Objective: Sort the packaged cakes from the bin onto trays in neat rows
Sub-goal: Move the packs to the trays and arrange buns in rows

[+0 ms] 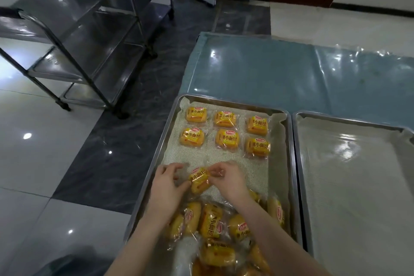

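Left hand (167, 182): fingers pinch the wrapper's left end.
Right hand (226, 178): fingers pinch its right end.
Held cake (199, 179): tilted, mid-tray (161, 148), between rows and heap.
Placed cakes (227, 139): six, two rows of three, far end.
Heap (210, 224): near end, same tray.

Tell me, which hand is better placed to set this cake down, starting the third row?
Probably the left hand: it pinches the cake on the side nearest the left rim of the tray, under the left column. The right hand grips toward the middle.
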Motion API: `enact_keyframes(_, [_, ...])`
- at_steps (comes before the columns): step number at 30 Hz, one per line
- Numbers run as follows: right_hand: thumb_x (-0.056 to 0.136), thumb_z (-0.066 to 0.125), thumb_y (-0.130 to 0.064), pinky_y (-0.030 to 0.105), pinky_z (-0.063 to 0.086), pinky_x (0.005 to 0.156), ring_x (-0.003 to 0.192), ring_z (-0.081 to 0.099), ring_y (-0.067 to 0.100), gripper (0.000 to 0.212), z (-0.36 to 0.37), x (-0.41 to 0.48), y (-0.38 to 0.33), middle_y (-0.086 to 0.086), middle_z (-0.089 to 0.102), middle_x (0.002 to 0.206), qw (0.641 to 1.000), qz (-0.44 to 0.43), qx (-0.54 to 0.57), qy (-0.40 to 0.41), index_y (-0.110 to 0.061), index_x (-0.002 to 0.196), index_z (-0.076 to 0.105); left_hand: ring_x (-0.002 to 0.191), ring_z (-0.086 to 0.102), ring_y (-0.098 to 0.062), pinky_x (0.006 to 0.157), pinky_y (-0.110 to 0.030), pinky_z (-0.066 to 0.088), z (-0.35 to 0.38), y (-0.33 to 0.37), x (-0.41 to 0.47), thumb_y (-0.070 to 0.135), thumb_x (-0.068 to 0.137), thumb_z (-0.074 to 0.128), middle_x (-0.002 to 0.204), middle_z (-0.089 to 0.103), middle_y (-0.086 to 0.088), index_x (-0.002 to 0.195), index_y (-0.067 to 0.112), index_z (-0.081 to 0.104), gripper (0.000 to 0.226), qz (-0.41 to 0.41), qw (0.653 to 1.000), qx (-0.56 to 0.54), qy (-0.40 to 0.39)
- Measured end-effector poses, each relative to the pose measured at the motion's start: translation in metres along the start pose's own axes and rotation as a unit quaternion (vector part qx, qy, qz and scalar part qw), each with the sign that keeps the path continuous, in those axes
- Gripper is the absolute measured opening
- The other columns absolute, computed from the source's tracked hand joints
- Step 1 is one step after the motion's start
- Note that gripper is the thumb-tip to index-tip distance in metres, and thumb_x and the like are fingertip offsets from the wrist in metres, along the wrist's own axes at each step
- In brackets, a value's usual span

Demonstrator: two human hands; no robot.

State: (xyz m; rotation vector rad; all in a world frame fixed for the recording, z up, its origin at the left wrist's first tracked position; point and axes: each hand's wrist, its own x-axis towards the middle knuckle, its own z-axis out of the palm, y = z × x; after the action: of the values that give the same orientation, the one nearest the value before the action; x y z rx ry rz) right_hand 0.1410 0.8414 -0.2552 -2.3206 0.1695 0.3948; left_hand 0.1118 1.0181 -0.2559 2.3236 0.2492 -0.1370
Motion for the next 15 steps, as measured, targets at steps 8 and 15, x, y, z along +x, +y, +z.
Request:
enact_keyframes(8, [0.077,0.077,-0.016,0.029,0.053,0.09,0.099,0.06,0.008,0.04,0.016,-0.008,0.006,-0.009,0.059,0.113,0.999,0.024,0.006,0.03,-0.027,0.112,0.062,0.086,0.064,-0.005,0.067,-0.007,0.043,0.011,0.005,0.0,0.029,0.089,0.066,0.1,0.069,0.007,0.115,0.02,0.061,0.028,-0.015,1.0,-0.006,-0.018])
enact_keyframes(15, [0.08,0.077,-0.023,0.029,0.053,0.089,0.098,0.06,0.003,0.038,0.026,-0.002,-0.005,-0.01,0.064,0.11,0.996,0.013,0.073,0.052,-0.028,0.114,0.064,0.102,0.058,-0.006,0.091,-0.02,0.042,0.006,-0.001,0.015,0.015,0.089,0.066,0.111,0.065,0.008,0.121,0.019,0.061,0.033,0.024,0.998,-0.052,0.039])
